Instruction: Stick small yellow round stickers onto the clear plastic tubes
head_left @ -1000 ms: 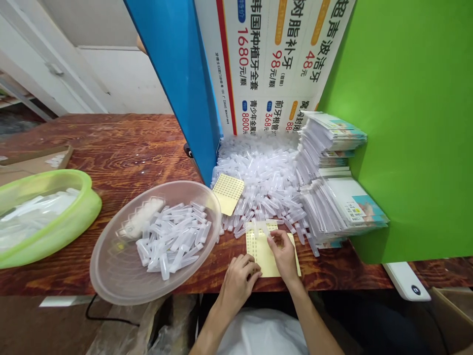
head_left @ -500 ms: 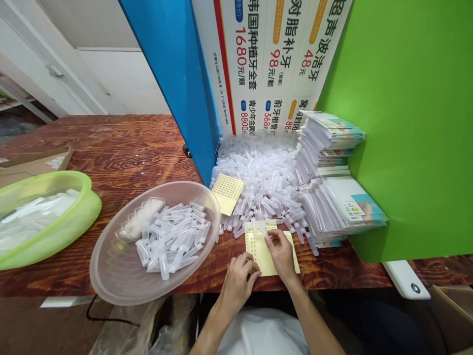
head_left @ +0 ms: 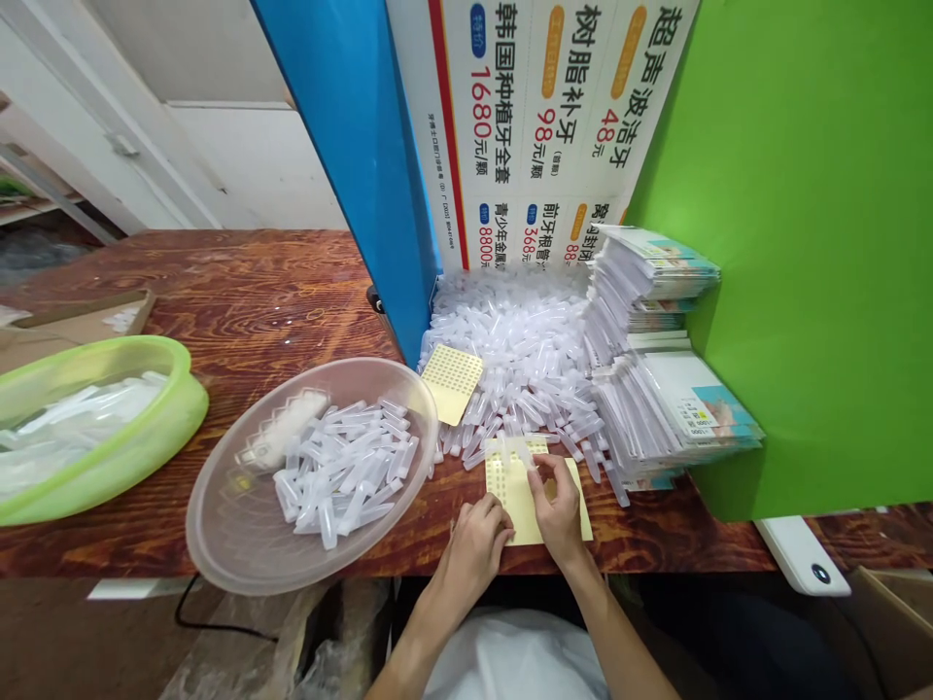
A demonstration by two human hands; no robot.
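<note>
A yellow sticker sheet (head_left: 519, 491) lies at the table's near edge. My left hand (head_left: 477, 546) rests curled on the sheet's lower left corner, fingers closed against it. My right hand (head_left: 558, 506) sits on the sheet with thumb and forefinger pinched together near its upper part; what they pinch is too small to make out. A small clear plastic tube (head_left: 510, 449) lies across the sheet's top edge, just beyond the right fingertips. Behind it spreads a big heap of clear tubes (head_left: 517, 340).
A clear bowl (head_left: 240, 544) with several tubes stands left of my hands. A green basin (head_left: 156, 428) with plastic bags is at far left. A second yellow sheet (head_left: 453, 382) leans on the heap. Stacked leaflets (head_left: 677, 408) fill the right, against a green panel.
My hands have stayed on the yellow sheet, with only slight finger shifts. The view has drifted a little to the right.
</note>
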